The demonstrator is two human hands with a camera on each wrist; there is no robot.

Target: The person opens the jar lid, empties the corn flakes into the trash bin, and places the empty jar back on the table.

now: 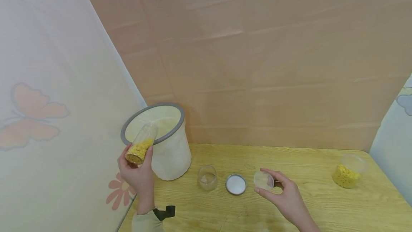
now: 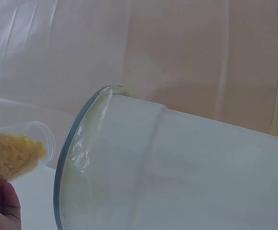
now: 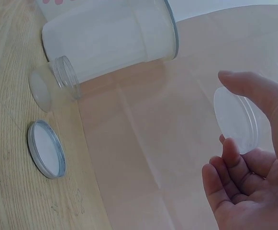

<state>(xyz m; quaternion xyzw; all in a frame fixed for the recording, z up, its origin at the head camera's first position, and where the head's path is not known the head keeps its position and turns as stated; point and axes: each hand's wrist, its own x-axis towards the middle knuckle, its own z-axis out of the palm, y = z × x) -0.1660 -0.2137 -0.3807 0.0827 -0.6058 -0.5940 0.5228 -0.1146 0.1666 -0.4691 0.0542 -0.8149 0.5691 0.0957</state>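
Note:
My left hand grips a clear plastic jar part-filled with yellow flakes, tilted with its mouth over the rim of the white trash bin. In the left wrist view the flakes lie inside the jar, and its open end faces the bin. My right hand pinches a clear round plastic lid by its edge, between thumb and fingers, above the table. Left of that hand a silver-rimmed lid with a white inside lies on the wood, beside an empty clear jar.
Another clear container with yellow flakes lies tilted at the table's right end. The bin has a grey rim and a thin plastic liner. A brown sheet hangs behind the wooden table, and a white printed sheet hangs at left.

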